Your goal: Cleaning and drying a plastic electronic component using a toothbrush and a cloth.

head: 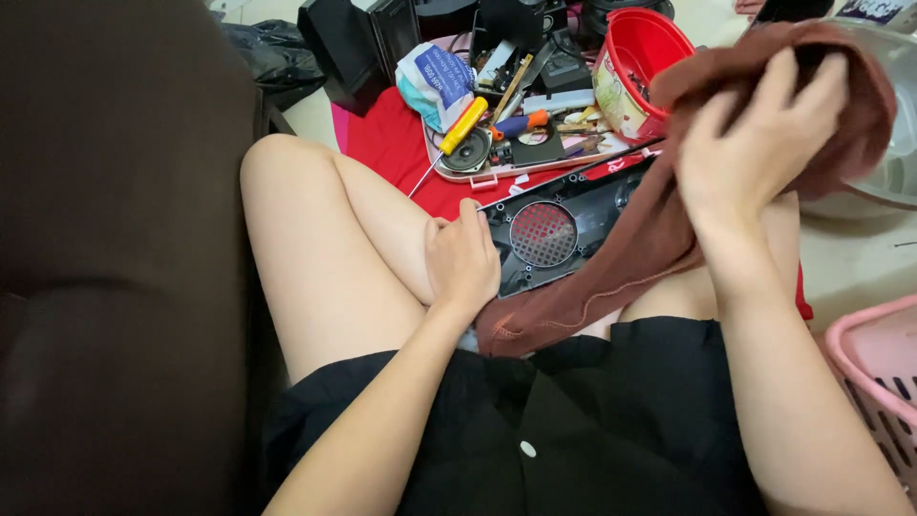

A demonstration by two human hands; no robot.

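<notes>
The head camera looks down on a seated person's lap. The right hand (755, 143) is raised at the upper right, its grip closed on a bunched brown cloth (669, 229): the fingers spread over the wad and press into it, while the rest of the cloth hangs down and to the left in a long band whose hemmed end lies on the lap, just below the left hand. So the cloth's long axis runs diagonally, from the raised grip at the upper right down to the lower left.

The left hand (463, 263) rests lower and nearer the body, its grip narrow, fingers curled over the near left edge of a black plastic speaker panel (583, 205) with a round red mesh grille (543, 233). The panel lies across the knees, its long axis tilting up to the right, and the hanging cloth overlaps its right part. The panel thus sits between the two hands: touching the left, below and to the left of the right, with the left hand clearly the nearer.

Beyond the panel, on a red mat (392, 143) on the floor, a tray (497, 175) holds a yellow-handled screwdriver (462, 126), an orange-handled one and small parts. A red plastic bucket (635, 67) stands behind it, and a pink basket (879, 382) is at the lower right.
</notes>
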